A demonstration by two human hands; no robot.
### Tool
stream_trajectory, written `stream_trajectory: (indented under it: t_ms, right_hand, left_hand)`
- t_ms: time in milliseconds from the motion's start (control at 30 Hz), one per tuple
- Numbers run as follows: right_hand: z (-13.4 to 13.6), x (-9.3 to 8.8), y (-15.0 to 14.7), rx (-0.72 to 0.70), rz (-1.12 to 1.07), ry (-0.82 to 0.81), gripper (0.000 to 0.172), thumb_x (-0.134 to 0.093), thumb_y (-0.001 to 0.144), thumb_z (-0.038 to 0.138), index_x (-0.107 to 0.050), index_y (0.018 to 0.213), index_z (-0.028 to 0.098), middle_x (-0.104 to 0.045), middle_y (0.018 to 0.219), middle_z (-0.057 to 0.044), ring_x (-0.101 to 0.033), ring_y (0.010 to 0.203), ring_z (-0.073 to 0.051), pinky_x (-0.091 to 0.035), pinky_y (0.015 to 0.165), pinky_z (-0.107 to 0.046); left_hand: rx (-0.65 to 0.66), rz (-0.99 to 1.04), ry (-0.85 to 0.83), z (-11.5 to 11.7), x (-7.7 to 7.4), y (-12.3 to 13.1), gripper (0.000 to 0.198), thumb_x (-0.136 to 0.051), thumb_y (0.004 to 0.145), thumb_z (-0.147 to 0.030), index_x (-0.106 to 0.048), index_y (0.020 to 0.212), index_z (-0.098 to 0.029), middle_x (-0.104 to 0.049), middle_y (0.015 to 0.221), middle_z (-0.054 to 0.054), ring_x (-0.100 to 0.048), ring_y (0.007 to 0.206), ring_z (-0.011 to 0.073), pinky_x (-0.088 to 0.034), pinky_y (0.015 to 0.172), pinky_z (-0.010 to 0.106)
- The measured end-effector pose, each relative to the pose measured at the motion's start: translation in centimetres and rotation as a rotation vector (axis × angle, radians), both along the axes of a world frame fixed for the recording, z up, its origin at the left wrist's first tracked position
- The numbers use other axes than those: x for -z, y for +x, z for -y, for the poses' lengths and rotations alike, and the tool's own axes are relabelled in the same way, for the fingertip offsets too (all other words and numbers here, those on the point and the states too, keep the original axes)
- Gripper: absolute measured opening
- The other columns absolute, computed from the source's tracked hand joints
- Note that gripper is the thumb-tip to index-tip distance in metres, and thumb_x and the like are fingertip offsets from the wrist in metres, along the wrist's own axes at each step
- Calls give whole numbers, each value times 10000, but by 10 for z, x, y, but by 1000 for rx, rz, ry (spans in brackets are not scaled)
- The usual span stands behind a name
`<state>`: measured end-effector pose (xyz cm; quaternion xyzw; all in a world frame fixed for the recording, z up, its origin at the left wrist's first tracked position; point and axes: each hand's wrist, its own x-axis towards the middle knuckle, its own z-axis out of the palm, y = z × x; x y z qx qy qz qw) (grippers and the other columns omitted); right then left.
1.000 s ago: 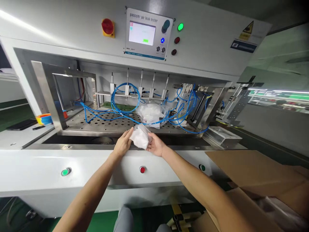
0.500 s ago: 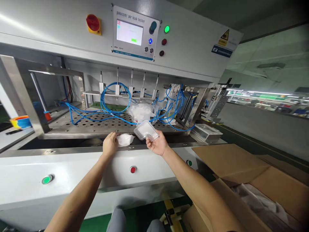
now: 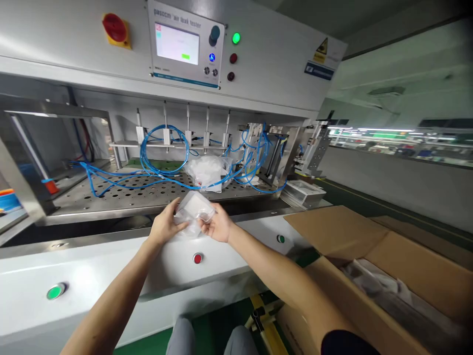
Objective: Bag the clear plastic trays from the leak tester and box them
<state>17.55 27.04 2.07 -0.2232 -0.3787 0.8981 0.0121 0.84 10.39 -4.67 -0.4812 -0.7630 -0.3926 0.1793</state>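
Held between both hands, above the white front ledge [image 3: 111, 268] of the air leak tester [image 3: 185, 44], a clear plastic tray [image 3: 195, 211] with white wrapping [image 3: 190, 229] bunched at its lower edge. Left hand [image 3: 164, 226] and right hand [image 3: 218, 224] brought close together, clamped on the tray from either side. Just beyond, a perforated steel plate [image 3: 111, 197] spread beneath looped blue pneumatic tubing [image 3: 162, 158] and a plastic-wrapped white bundle [image 3: 207, 172]. Off to the right, a stack of clear trays [image 3: 301, 192] and an open cardboard box [image 3: 369, 261].
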Motion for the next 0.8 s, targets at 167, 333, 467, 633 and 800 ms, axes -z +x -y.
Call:
stream_trajectory:
  t_ms: [167,333,467,633,800]
  right_hand:
    - [17,6,-20,-123,21,-1,553,-411,1018,607,-648,999,107,-651,742,-91,-630,590,-180,-502,437,-230]
    - [1,19,-21,64,17,559,507,-398,1039,581,-656,1096,148,-698,986,-110,-673,680,-189,-511,457,-248]
    - [-6,34,-4,232,-349,1376,658,-765,875,458,-526,1454,258,-549,1471,-96,-627,1222,-266,-608,853,-333]
    - [10,40,-6,364,-262,1904,992,-914,738,311,-384,1564,162,-569,1450,-168,-516,1356,-327,-428,1174,-452]
    - [16,24,-11,389,-138,2103,783,-882,797,467,-530,1456,231,-692,1287,-98,-593,1222,-338,-466,1061,-488]
  left_hand:
    - [-77,-64,59,5,1,2,944,-683,777,-690,-376,1513,-186,-592,1434,171,-639,1255,356,-584,964,432]
    - [-218,-2,-12,3,5,-3,879,-651,708,-778,-514,1325,-168,-693,1226,197,-712,1054,418,-604,829,474]
    - [-244,71,-75,0,2,-2,901,-625,690,-835,-523,1292,-171,-714,1171,207,-724,992,425,-595,787,467]
    - [-191,105,-155,3,-1,0,896,-625,700,-822,-528,1297,-161,-740,1088,201,-730,954,403,-572,782,431]
    - [-122,127,-107,9,-1,-4,1042,-645,689,-805,-450,1483,-159,-719,1196,183,-727,919,339,-568,793,394]
